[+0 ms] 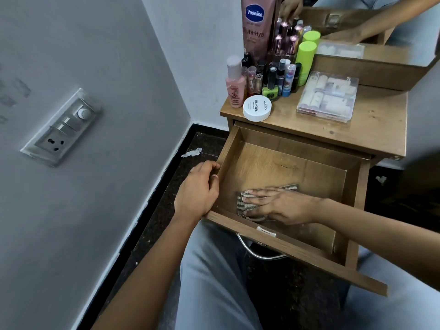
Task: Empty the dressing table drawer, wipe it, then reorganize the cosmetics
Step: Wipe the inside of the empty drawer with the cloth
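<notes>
The wooden drawer of the dressing table is pulled out and holds only a patterned cloth. My right hand lies flat on that cloth, fingers straight, pressing it against the drawer floor near the front left corner. My left hand grips the drawer's left side wall, fingers curled over its rim. The cosmetics stand on the tabletop: a Vaseline tube, a pink bottle, a white nail polish remover jar, a green nail polish bottle, a lime green tube and several small bottles.
A clear plastic box of small items lies on the right of the tabletop. A mirror stands behind. A wall switch panel is at the left. Scraps of paper lie on the dark floor. My legs are under the drawer.
</notes>
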Tool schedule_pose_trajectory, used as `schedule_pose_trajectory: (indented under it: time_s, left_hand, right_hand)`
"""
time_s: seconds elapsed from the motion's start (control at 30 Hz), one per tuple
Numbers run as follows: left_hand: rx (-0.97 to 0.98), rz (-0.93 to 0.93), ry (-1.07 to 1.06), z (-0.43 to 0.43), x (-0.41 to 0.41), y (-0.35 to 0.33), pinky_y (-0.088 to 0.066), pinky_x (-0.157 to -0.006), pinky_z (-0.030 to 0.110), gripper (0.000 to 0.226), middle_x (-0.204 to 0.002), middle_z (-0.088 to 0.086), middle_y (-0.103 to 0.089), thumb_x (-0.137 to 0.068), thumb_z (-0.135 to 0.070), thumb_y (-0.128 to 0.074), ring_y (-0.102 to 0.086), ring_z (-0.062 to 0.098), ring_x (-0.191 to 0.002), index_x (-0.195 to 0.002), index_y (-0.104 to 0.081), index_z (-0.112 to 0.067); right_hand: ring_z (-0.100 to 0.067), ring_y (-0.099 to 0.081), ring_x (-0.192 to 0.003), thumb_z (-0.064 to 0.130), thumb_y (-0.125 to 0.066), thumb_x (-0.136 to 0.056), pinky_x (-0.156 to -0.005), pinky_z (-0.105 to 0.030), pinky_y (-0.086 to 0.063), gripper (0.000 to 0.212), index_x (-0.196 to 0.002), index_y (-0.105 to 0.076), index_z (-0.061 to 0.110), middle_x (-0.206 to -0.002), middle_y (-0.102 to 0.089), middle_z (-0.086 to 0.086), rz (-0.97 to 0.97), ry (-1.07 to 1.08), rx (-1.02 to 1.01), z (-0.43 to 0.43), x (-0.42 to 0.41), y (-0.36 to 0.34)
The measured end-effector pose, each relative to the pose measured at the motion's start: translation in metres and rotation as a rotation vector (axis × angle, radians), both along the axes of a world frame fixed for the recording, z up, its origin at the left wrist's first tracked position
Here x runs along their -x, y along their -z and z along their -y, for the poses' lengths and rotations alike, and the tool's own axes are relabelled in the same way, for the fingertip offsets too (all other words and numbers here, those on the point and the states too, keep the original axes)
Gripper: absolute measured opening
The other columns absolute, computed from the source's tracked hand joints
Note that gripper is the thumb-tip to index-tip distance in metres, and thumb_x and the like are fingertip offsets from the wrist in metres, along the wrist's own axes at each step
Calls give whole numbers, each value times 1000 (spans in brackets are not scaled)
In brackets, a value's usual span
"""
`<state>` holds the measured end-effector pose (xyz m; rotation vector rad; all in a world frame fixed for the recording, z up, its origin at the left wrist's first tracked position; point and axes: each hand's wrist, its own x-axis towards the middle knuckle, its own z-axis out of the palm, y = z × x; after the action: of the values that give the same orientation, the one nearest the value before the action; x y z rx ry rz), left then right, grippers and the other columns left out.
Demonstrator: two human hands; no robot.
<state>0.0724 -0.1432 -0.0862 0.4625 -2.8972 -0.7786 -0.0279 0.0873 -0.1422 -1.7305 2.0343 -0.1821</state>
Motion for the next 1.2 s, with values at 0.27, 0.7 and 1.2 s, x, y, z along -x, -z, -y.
schedule_pose_trajectory:
  time_s: [0.27, 0.7, 1.2]
  left_hand:
    - [17, -2, -5, -1, -1, -1, -52, -79, 39, 30, -122, -3, -61, -95, -19, -48, -60, 17, -100, -123, -58, -23]
    - [11, -4, 6, 0, 1, 0, -52, -80, 36, 29, -120, -4, -61, -94, -18, -49, -60, 15, -99, -121, -58, -23]
    - [23, 15, 2, 1, 1, 2, -54, -82, 39, 30, -123, -4, -60, -96, -21, -48, -60, 16, -102, -124, -57, -24]
  right_hand:
    - [-20, -25, -142, 32, -23, -95, -115, -46, -24, 47, -125, -59, 27, -145, -46, 2, -19, 170, 77, 63, -20, 2]
    - [-28, -36, -124, 14, -39, -99, -99, -46, -31, 35, -126, -58, 27, -135, -36, -13, -232, 209, 72, 73, -35, -8]
    - [-23, -36, -128, 36, -32, -99, -106, -43, -31, 41, -139, -39, 42, -143, -34, -5, -208, 67, -5, 9, -17, -11]
